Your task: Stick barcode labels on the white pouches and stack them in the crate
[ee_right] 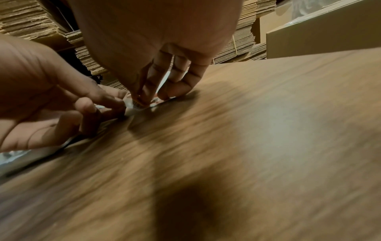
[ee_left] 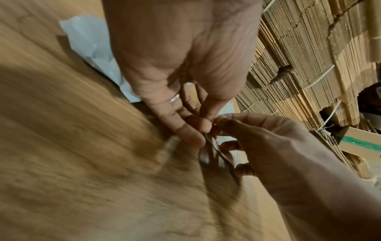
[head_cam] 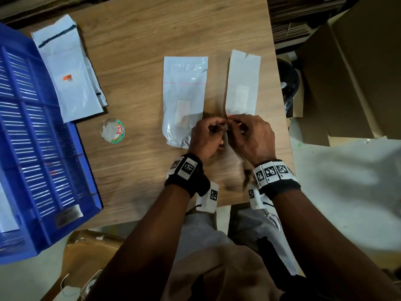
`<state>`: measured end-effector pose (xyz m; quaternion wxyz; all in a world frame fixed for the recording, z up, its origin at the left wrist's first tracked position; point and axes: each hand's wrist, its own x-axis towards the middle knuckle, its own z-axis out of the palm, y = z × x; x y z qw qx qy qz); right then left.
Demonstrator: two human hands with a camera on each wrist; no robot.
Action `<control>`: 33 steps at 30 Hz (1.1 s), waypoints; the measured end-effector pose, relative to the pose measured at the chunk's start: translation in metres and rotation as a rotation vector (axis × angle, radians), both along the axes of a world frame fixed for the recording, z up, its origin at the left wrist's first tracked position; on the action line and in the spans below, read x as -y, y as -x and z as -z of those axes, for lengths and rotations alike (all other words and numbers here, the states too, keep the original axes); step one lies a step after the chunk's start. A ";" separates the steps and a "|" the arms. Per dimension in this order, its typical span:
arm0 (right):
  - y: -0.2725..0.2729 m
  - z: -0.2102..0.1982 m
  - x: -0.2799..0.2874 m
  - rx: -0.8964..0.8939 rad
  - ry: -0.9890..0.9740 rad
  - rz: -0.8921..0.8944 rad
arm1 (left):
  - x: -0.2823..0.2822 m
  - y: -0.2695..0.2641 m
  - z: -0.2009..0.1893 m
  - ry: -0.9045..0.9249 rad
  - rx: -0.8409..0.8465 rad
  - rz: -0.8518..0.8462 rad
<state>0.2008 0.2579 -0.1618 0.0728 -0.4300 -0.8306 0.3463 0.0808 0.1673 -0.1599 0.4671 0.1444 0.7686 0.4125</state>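
A white pouch [head_cam: 184, 98] lies flat in the middle of the wooden table [head_cam: 141, 40]. To its right lies a long white label strip [head_cam: 243, 83]. My two hands meet at the strip's near end. My left hand [head_cam: 221, 125] pinches a small barcode label [ee_left: 214, 151] there, and my right hand [head_cam: 234, 122] pinches the strip's end beside it. In the right wrist view the right hand's fingertips [ee_right: 144, 99] press down on the strip by my left hand [ee_right: 115, 102]. The blue crate [head_cam: 91, 170] stands at the left.
A stack of white pouches [head_cam: 69, 68], the top one bearing an orange label, leans on the crate's rim. A worn round sticker [head_cam: 112, 131] is on the table. Cardboard boxes [head_cam: 347, 72] and a dark bin [head_cam: 288, 83] stand beyond the table's right edge.
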 end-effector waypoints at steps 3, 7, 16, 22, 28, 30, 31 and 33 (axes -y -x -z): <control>0.000 0.005 -0.001 0.024 -0.013 -0.005 | -0.001 -0.002 -0.002 0.017 -0.002 -0.014; 0.000 0.013 -0.002 0.048 0.014 0.001 | -0.005 -0.004 -0.007 0.037 -0.056 -0.036; 0.000 0.014 -0.010 -0.060 0.047 0.003 | -0.012 -0.010 -0.021 0.114 -0.077 -0.077; 0.001 0.015 -0.020 -0.091 0.071 0.017 | -0.016 -0.013 -0.029 0.167 -0.118 -0.107; 0.000 0.012 -0.029 -0.120 0.088 -0.009 | -0.018 -0.014 -0.031 0.194 -0.129 -0.125; 0.000 0.013 -0.029 -0.121 0.090 -0.013 | -0.020 -0.015 -0.031 0.207 -0.128 -0.131; 0.000 0.013 -0.030 -0.118 0.093 -0.012 | -0.020 -0.014 -0.032 0.214 -0.122 -0.136; -0.001 0.014 -0.031 -0.116 0.095 -0.015 | -0.022 -0.014 -0.033 0.217 -0.105 -0.145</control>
